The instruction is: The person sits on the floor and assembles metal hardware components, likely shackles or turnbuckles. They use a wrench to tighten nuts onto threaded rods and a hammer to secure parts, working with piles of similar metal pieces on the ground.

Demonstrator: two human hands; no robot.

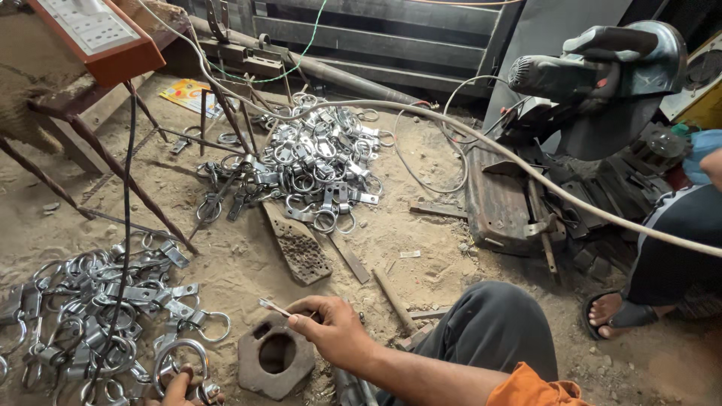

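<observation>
Just above the hexagonal iron block (pixel 276 355) lying in the sand, my right hand (pixel 331 327) pinches a thin rod (pixel 275 307) between thumb and forefinger, the other fingers curled in loosely. The rod's long axis runs up and to the left, away from the fingers, its free tip hanging over the block's upper left edge and near the square hole at the top of it. The block's larger round hole sits directly below the knuckles.

Left of the block, at the bottom edge of view, my left hand (pixel 179 389) closes around a steel ring clamp (pixel 180 361); I can see only the thumb and part of the fingers, wrapped on the ring's lower end. That hand lies beside the block, though the right is the one directly over it.

Further left of the block spreads a heap of ring clamps (pixel 98 308), with a black cable (pixel 126 225) hanging down across them. Well above the block lies a second heap of the same parts (pixel 308 169), and between them a perforated metal plate (pixel 297 244) and a flat bar (pixel 350 258). Right of the block is my knee in dark trousers (pixel 489 327); beyond it a chop saw (pixel 594 75) and another person's sandalled foot (pixel 613 312). Nothing stands between the rod and the block.
</observation>
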